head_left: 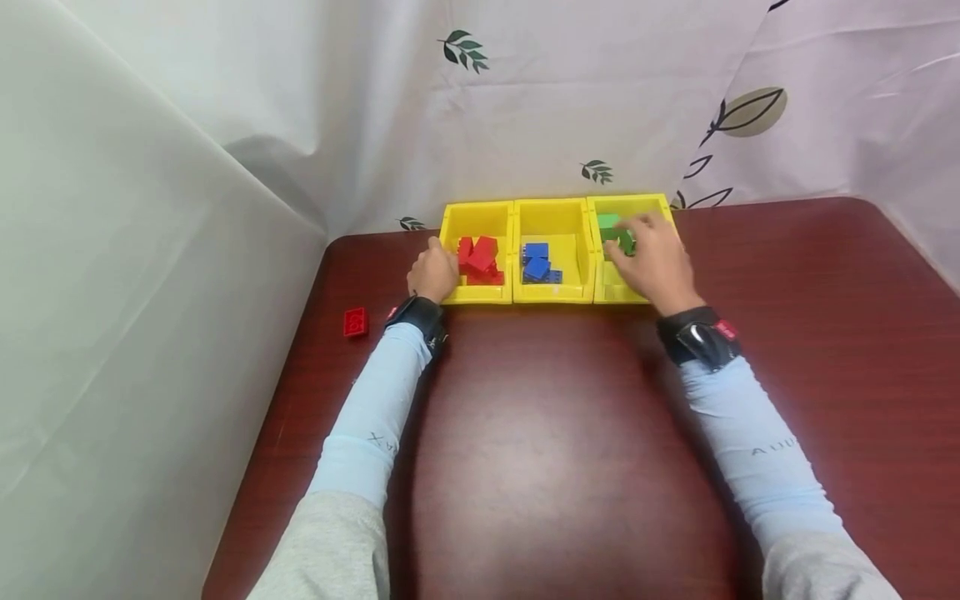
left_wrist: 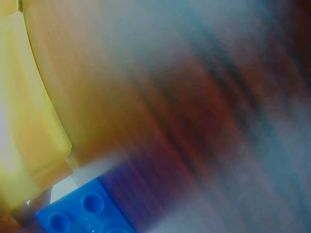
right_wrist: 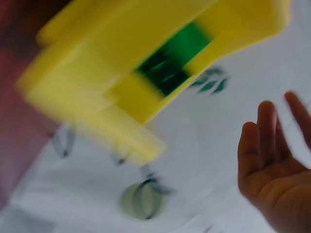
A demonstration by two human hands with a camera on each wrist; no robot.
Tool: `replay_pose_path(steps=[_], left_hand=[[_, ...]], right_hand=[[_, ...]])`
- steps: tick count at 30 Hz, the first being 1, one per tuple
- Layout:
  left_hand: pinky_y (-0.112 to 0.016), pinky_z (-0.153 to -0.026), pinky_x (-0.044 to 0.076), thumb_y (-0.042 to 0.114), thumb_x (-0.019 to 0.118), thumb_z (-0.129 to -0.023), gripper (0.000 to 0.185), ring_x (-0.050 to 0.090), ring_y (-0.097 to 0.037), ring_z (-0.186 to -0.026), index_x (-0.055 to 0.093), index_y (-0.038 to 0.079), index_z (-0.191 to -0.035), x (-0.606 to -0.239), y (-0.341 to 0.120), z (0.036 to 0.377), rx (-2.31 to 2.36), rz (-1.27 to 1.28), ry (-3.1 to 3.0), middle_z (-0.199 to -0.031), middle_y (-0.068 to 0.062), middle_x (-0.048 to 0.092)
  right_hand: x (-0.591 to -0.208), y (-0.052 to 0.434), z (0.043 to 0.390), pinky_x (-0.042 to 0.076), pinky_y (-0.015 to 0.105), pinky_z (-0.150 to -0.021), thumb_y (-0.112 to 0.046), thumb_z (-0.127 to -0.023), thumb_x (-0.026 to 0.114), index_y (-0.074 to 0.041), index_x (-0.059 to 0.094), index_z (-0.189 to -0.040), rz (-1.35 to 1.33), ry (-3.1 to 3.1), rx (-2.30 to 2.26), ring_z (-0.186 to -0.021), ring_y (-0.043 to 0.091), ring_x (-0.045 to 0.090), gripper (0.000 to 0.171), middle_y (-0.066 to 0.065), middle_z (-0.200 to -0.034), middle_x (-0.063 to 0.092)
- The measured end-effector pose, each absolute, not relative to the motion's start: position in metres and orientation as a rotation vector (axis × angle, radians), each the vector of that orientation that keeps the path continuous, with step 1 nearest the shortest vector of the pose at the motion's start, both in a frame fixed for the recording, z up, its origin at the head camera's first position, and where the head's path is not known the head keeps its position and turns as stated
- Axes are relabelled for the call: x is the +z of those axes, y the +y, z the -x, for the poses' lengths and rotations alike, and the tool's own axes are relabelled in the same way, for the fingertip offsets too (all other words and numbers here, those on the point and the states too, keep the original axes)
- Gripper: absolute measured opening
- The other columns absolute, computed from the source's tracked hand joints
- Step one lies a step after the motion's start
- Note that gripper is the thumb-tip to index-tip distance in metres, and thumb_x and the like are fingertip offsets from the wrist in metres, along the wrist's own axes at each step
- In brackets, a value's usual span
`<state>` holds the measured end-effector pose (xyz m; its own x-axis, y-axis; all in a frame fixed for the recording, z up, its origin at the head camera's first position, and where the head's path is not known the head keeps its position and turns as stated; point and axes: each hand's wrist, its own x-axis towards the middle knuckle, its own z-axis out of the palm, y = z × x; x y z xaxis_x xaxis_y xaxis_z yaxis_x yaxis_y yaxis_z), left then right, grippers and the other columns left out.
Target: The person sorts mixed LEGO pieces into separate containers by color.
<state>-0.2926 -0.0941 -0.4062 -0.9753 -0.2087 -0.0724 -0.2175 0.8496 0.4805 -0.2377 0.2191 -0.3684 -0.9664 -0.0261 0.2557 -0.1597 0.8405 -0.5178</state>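
Three yellow bins stand in a row at the table's far side: the left bin holds red bricks, the middle bin blue bricks, and the right bin green bricks. My left hand is curled at the left bin's front left corner. The blurred left wrist view shows a sharp blue brick close in, apparently in its fingers. Over the right bin, my right hand has its fingertips at the green bricks. The right wrist view shows its fingers straight and empty beside the right bin.
A single red brick lies on the dark red table left of my left wrist. White sheets with leaf prints hang behind the bins and along the left side. The table's left edge runs close to the left arm.
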Motion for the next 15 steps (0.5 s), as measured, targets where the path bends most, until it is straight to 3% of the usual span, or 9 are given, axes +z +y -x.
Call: replay_pose_path(steps=[4,9,15], left_hand=[[-0.04,-0.091,0.054,0.035,0.051,-0.1,0.038,0.059,-0.024,-0.085,0.041,0.012,-0.128,-0.407,-0.095,0.294,0.773,0.36,3.008,-0.108,-0.009,0.059],[-0.039,-0.089,0.055,0.035,0.05,-0.1,0.037,0.059,-0.024,-0.084,0.041,0.013,-0.128,-0.41,-0.095,0.295,0.77,0.389,3.002,-0.106,-0.009,0.059],[-0.039,-0.089,0.055,0.036,0.05,-0.1,0.037,0.059,-0.024,-0.083,0.041,0.014,-0.128,-0.413,-0.093,0.298,0.764,0.382,3.017,-0.105,-0.008,0.058]], right_hand=[[-0.377,0.255,0.238,0.039,0.061,-0.098,-0.039,-0.096,0.052,-0.007,0.041,-0.147,0.18,-2.858,0.906,-0.124,0.045,0.038,0.061,0.028,-0.143,0.034],[-0.395,0.285,0.241,0.036,0.067,-0.097,-0.045,-0.096,0.05,0.0,0.022,-0.153,0.265,-3.013,0.861,-0.119,0.052,0.033,0.078,0.038,-0.137,0.028],[-0.406,0.295,0.246,0.042,0.062,-0.081,-0.038,-0.101,0.037,0.009,0.031,-0.137,0.221,-3.162,0.87,-0.098,0.05,0.046,0.06,0.033,-0.114,0.043]])
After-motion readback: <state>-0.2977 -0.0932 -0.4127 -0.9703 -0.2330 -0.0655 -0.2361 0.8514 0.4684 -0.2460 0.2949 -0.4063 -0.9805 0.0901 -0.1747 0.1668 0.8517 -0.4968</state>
